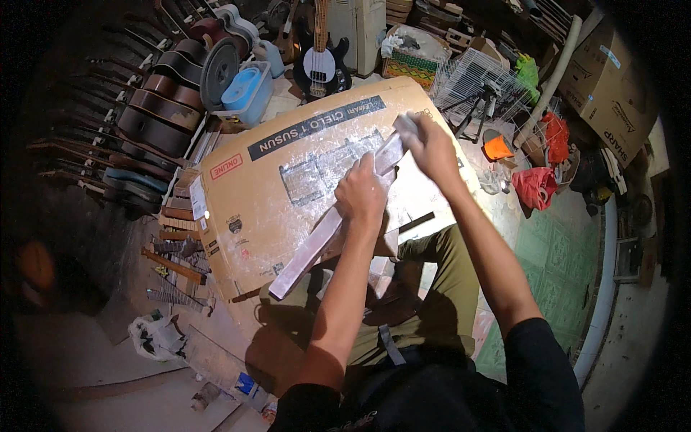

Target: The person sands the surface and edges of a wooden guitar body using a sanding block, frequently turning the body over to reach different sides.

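Observation:
A long, flat, pale strip lies diagonally over a large cardboard sheet dusted with white powder, which is in front of my bent legs. My left hand is closed around the strip at its upper middle. My right hand is closed at the strip's upper end on a small greyish thing, blurred and too unclear to name. Another narrow pale piece shows partly beneath the strip, behind my left hand.
Several guitars rack at left; a bass stands beyond the cardboard beside a plastic tub. A wire cage, red bags and a large carton sit right. Wooden tools and offcuts lie at lower left.

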### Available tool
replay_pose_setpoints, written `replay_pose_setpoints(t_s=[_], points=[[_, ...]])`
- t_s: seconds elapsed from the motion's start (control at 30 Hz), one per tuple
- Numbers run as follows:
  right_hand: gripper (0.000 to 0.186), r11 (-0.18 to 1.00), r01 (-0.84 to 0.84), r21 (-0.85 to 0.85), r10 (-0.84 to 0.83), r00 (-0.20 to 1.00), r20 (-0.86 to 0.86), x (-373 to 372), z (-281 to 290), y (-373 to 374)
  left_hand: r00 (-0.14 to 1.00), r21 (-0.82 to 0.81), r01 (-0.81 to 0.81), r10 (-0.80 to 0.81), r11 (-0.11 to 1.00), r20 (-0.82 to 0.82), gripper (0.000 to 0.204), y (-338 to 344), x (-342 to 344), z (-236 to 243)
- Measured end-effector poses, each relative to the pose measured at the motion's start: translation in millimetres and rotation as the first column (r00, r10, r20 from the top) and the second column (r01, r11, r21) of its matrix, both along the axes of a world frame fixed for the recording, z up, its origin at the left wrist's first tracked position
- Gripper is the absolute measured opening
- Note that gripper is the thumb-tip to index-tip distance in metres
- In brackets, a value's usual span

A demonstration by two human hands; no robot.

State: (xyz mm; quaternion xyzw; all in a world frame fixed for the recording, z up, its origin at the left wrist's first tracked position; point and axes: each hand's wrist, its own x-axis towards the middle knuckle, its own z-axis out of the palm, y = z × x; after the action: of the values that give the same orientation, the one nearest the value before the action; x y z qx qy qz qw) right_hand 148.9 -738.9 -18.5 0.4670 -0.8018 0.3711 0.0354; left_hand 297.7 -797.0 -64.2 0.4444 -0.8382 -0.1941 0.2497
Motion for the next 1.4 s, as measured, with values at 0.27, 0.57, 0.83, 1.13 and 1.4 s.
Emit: replay_pose_setpoints(t_s=[0.27,0.57,0.83,1.13,1.4], points=[[0.036,1.000,0.008,0.000,-0.008,0.999,0.050,7,3,-6,0.999,-0.012,-0.033,0.034,0.999,0.021,0.019,-4,1,4],[0.038,0.998,0.013,0.060,-0.003,0.989,-0.150,24,-3,-1,0.999,-0.007,-0.036,0.036,0.999,0.038,0.023,-5,2,-1],[0.039,0.979,0.031,0.200,0.018,0.970,-0.241,60,13,10,0.998,0.009,-0.045,0.046,0.999,-0.045,0.017,-6,6,-7],[0.029,0.999,-0.030,0.012,0.032,0.968,-0.250,41,1,14,1.000,0.011,-0.030,0.030,0.999,-0.007,0.022,-4,7,-3],[0.034,0.997,-0.064,0.038,0.066,0.997,-0.051,21,0,13,0.999,0.002,-0.043,0.043,0.999,-0.029,0.016,3,5,-1]])
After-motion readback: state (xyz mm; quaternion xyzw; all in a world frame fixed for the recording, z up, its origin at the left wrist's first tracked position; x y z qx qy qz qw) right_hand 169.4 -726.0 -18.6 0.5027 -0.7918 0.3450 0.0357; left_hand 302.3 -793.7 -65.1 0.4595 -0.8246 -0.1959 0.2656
